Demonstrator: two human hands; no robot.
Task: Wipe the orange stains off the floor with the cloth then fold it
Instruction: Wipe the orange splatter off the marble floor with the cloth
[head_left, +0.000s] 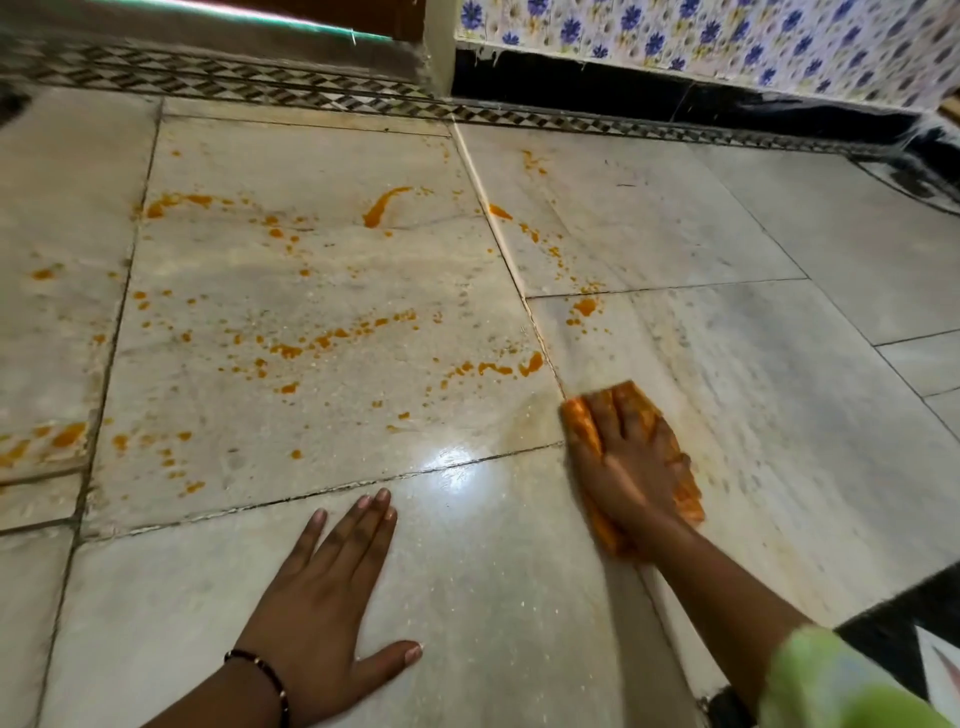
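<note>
Pressing my right hand (626, 462) flat, fingers spread, on the cloth (584, 426) to scrub — orange stains (332, 338) lie left of the cloth. Left hand (332, 587), fingers open, braces on the floor (779, 364).

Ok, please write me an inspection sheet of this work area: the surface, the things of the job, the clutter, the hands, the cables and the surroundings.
Surface: pale marble floor, glossy, with a bright light glare near the middle.
Job's things: orange stains spattered over the left and middle slabs, most not yet wiped; orange cloth flat on the floor, unfolded.
Clutter: nothing seen.
Hands: left hand flat on the bare floor, fingers spread, holding nothing; right hand pressed flat on the cloth, no closed grip.
Cables: nothing seen.
Surroundings: patterned border strip along the far edge; floral wall tiles at upper right above a black skirting; beaded bracelet on the left wrist; green sleeve on the right arm.
</note>
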